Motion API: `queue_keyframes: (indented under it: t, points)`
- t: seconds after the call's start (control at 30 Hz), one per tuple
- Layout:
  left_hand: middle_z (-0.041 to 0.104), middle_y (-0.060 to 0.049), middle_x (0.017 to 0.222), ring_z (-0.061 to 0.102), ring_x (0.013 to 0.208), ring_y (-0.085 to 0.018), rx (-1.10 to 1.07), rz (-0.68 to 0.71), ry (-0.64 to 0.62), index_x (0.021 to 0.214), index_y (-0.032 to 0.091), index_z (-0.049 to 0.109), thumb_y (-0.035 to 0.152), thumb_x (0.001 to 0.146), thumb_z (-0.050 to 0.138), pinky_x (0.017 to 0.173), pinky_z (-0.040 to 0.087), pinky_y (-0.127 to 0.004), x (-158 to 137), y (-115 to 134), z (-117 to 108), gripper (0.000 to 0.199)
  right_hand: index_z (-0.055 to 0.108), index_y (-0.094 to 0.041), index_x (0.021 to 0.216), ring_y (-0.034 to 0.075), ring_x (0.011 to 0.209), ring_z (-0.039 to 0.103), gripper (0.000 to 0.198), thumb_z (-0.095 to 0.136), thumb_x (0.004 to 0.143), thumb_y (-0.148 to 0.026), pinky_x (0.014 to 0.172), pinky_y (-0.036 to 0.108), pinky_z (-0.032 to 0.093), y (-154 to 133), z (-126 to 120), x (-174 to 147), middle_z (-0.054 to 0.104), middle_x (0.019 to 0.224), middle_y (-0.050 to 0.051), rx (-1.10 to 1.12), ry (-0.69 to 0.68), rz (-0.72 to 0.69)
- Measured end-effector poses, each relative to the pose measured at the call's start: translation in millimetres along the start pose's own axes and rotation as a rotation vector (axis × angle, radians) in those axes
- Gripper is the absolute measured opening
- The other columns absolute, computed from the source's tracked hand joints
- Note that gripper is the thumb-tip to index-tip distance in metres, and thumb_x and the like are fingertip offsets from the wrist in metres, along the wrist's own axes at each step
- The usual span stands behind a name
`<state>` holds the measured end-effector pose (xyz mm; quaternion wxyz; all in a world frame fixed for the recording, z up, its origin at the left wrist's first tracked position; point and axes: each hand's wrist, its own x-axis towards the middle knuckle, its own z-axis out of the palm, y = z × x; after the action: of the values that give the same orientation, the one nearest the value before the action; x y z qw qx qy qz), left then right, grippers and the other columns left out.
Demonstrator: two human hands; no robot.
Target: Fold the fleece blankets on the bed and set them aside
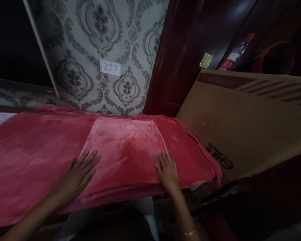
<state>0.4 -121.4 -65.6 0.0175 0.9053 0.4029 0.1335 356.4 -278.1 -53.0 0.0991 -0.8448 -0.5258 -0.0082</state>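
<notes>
A folded pink plush cloth (130, 150) lies flat on a larger red-pink blanket (40, 144) that covers a long surface. My left hand (77, 175) rests palm down at the cloth's left edge, its fingers stretched and spread. At the right edge my right hand (167, 170) lies flat on the cloth, fingers extended and slightly apart. Neither hand grips anything. The blanket's right end hangs in a rolled or folded hem.
A large cardboard box (251, 120) leans at the right, with a red-capped plastic bottle (237, 55) behind it. At the back stands a patterned wall with a paper label (110, 67) reading 277. A dark screen (15, 47) is at upper left.
</notes>
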Motion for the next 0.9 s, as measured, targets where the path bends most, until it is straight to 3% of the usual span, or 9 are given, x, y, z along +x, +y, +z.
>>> queue_keyframes:
  t: [0.1, 0.17, 0.3, 0.4, 0.47, 0.57, 0.67, 0.77, 0.9]
  points:
    - [0.042, -0.005, 0.156, 0.035, 0.147, -0.031, -0.037, -0.023, -0.050, 0.147, 0.030, 0.048, 0.045, 0.098, 0.025, 0.117, 0.029, -0.064, -1, 2, -17, 0.056, 0.054, -0.020, 0.144, 0.028, 0.146, 0.036, 0.049, 0.041, 0.098, -0.032, 0.118, 0.060, 0.021, 12, -8, -5, 0.045, 0.154, 0.011, 0.029, -0.011, 0.004]
    - [0.047, -0.008, 0.153, 0.039, 0.145, -0.032, -0.048, -0.001, -0.057, 0.140, 0.027, 0.057, 0.046, 0.098, 0.029, 0.118, 0.028, -0.062, 12, 22, -34, 0.054, 0.060, -0.022, 0.138, 0.028, 0.140, 0.045, 0.045, 0.041, 0.098, -0.031, 0.117, 0.060, 0.024, 10, -21, 7, 0.055, 0.146, 0.011, 0.088, 0.057, -0.082]
    - [0.034, -0.013, 0.160, 0.028, 0.150, -0.030, -0.147, 0.085, -0.026, 0.153, 0.019, 0.038, 0.044, 0.096, 0.039, 0.124, 0.019, -0.058, 49, 85, -50, 0.062, 0.058, -0.017, 0.141, 0.025, 0.138, 0.047, 0.049, 0.041, 0.098, -0.034, 0.117, 0.045, 0.033, -29, -49, 74, 0.055, 0.146, 0.012, 0.223, 0.214, -0.397]
    - [0.026, -0.014, 0.163, 0.019, 0.153, -0.033, -0.211, 0.131, -0.077, 0.156, 0.020, 0.030, 0.044, 0.091, 0.053, 0.124, 0.014, -0.061, 59, 117, -37, 0.073, 0.050, -0.014, 0.147, 0.024, 0.142, 0.043, 0.054, 0.043, 0.097, -0.032, 0.118, 0.042, 0.032, -71, -55, 134, 0.048, 0.152, 0.013, 0.206, 0.132, -0.497]
    - [0.025, -0.011, 0.164, 0.017, 0.153, -0.037, -0.229, 0.163, -0.131, 0.156, 0.028, 0.031, 0.046, 0.088, 0.060, 0.122, 0.012, -0.067, 54, 121, -22, 0.075, 0.043, -0.015, 0.152, 0.025, 0.147, 0.035, 0.057, 0.041, 0.098, -0.032, 0.119, 0.044, 0.030, -88, -43, 163, 0.038, 0.158, 0.012, 0.139, 0.025, -0.459]
    - [0.021, -0.007, 0.165, 0.014, 0.152, -0.039, -0.220, 0.200, -0.133, 0.157, 0.035, 0.025, 0.049, 0.088, 0.060, 0.117, 0.014, -0.075, 42, 114, 4, 0.078, 0.035, -0.017, 0.155, 0.026, 0.151, 0.025, 0.058, 0.034, 0.101, -0.035, 0.120, 0.051, 0.025, -92, -5, 185, 0.027, 0.164, 0.009, 0.034, -0.114, -0.377]
    - [0.018, -0.006, 0.165, 0.019, 0.151, -0.040, -0.153, 0.261, -0.091, 0.158, 0.036, 0.018, 0.048, 0.091, 0.058, 0.115, 0.022, -0.076, 39, 103, 28, 0.078, 0.030, -0.023, 0.158, 0.024, 0.153, 0.021, 0.058, 0.027, 0.102, -0.037, 0.120, 0.052, 0.024, -78, 35, 196, 0.023, 0.165, 0.005, 0.003, -0.076, -0.371]
    - [0.019, -0.002, 0.165, 0.022, 0.150, -0.040, -0.024, 0.340, 0.015, 0.157, 0.036, 0.020, 0.043, 0.098, 0.045, 0.112, 0.033, -0.072, 45, 93, 49, 0.065, 0.031, -0.025, 0.157, 0.023, 0.153, 0.020, 0.058, 0.025, 0.101, -0.041, 0.120, 0.052, 0.025, -67, 56, 205, 0.023, 0.166, 0.003, 0.017, -0.070, -0.382]
    - [0.018, 0.011, 0.165, 0.018, 0.153, -0.032, 0.156, 0.526, 0.206, 0.154, 0.037, 0.031, 0.042, 0.100, 0.042, 0.111, 0.045, -0.059, 50, 86, 65, 0.056, 0.032, -0.026, 0.157, 0.023, 0.153, 0.020, 0.060, 0.025, 0.100, -0.043, 0.120, 0.053, 0.024, -64, 61, 212, 0.023, 0.165, 0.003, 0.038, -0.077, -0.378]
